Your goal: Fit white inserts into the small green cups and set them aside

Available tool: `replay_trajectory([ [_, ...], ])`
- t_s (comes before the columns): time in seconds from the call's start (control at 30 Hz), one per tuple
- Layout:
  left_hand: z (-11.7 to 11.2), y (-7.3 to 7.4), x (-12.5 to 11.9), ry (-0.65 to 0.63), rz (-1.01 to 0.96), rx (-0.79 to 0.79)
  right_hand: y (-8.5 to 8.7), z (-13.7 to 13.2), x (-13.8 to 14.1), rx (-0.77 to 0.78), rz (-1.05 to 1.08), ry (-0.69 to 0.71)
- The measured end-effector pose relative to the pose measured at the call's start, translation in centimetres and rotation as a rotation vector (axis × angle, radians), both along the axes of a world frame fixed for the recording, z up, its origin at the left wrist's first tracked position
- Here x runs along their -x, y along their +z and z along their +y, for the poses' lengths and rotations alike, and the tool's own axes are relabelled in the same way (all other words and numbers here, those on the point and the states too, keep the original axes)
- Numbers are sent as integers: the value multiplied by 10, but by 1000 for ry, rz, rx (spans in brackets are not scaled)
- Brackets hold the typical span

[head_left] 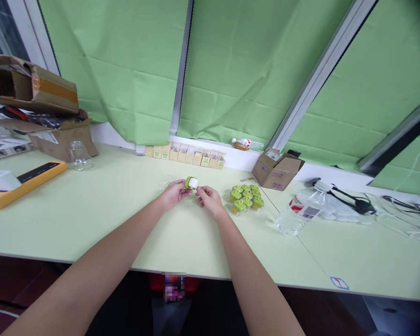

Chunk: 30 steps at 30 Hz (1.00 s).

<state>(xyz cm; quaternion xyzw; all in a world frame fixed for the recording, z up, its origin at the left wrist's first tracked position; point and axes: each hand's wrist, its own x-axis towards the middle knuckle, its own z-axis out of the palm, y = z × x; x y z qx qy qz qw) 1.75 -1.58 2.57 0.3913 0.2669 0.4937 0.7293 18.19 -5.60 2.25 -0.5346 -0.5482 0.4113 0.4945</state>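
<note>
**Both hands meet over a small green-and-white case (192, 182)**

Here we are at the pale tabletop (126, 179), and the case is up in the middle of the scene, just above the surface. The left hand (175, 194) has it, thumb and fingers pinching its left side and lower edge. In from the right comes the right hand (210, 200), fingers curled, thumb and index fingertips right at the case's near right corner; whether they grip it or only brush it, I cannot tell. A faint clear plastic piece (166, 179) lies just beyond the left hand.

Look just right of the right hand: a tight cluster of green-lidded containers (247, 198). On the far side, a row of small cardboard boxes (185, 155) lines the table's edge, and a labelled bottle (248, 144) lies on its side on the sill. Farther right sit an open carton (278, 170) and a large clear water bottle (303, 207) with a white cap, cables (402, 217) beyond it. Over on the left, a clear jar (80, 158) stands before a cardboard box (61, 140), with a yellow-and-black device (38, 184) nearer.
</note>
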Motion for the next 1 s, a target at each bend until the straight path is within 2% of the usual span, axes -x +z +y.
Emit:
replay_trajectory([
  [0.1,0,0,-1,27,40,-5,2,1,-1,10,36,-21],
  [0.23,-2,-2,-2,49,155,-104,7,-1,0,79,228,27],
  [0.37,-3,-5,-3,25,248,-204,9,-5,4,53,164,91],
  [0.57,0,-7,-2,12,192,-149,8,-6,5,37,174,115],
  [0.8,-5,-1,-1,-44,123,-43,6,-5,3,12,198,89],
  [1.0,-6,-3,-2,-6,158,-133,5,-4,3,-22,149,69],
])
